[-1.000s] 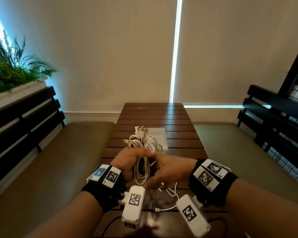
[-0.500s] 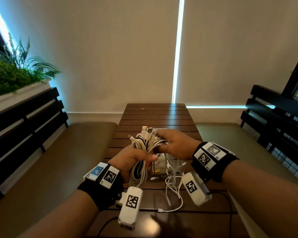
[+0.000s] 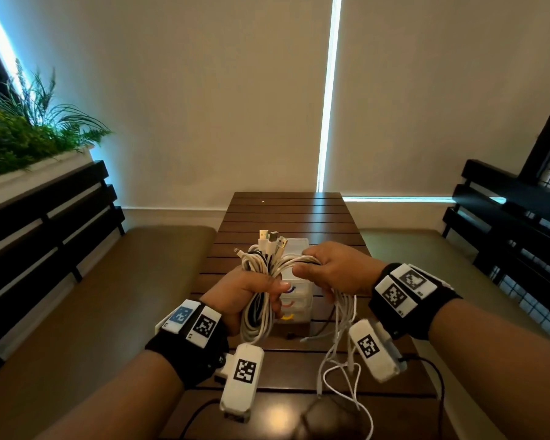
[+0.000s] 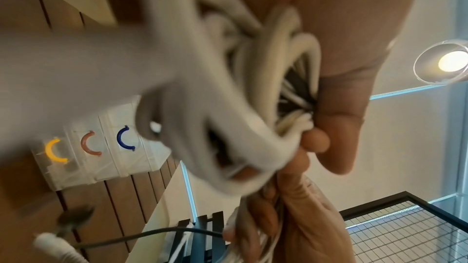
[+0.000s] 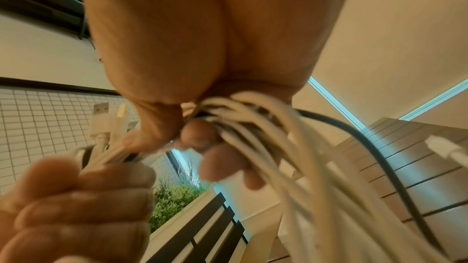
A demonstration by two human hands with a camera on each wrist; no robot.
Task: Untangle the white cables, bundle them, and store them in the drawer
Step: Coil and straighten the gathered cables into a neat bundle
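My left hand point(image 3: 251, 290) grips a looped bundle of white cables point(image 3: 258, 315) above the table, with USB plugs point(image 3: 272, 241) sticking up from its top. To its right, my right hand point(image 3: 334, 268) holds several strands of the white cables point(image 3: 299, 260) that arch over from the bundle, and their loose tails point(image 3: 340, 354) hang down to the table. In the right wrist view its fingers point(image 5: 210, 139) curl round the cables point(image 5: 263, 127). The left wrist view shows cables point(image 4: 268, 75) blurred in my palm. Behind both hands stands a small clear drawer unit point(image 3: 294, 300) with all drawers closed.
The drawer unit point(image 4: 101, 143) has blue, brown and yellow handles. A dark slatted wooden table point(image 3: 286, 214) runs away from me, with padded benches on both sides. Black cords point(image 3: 426, 366) trail from the wrist cameras. A planter point(image 3: 23, 134) is at far left.
My right hand has risen from beside the lower bundle to its top and moved right, drawing cable strands out sideways. The left hand lifted the bundle a little higher.
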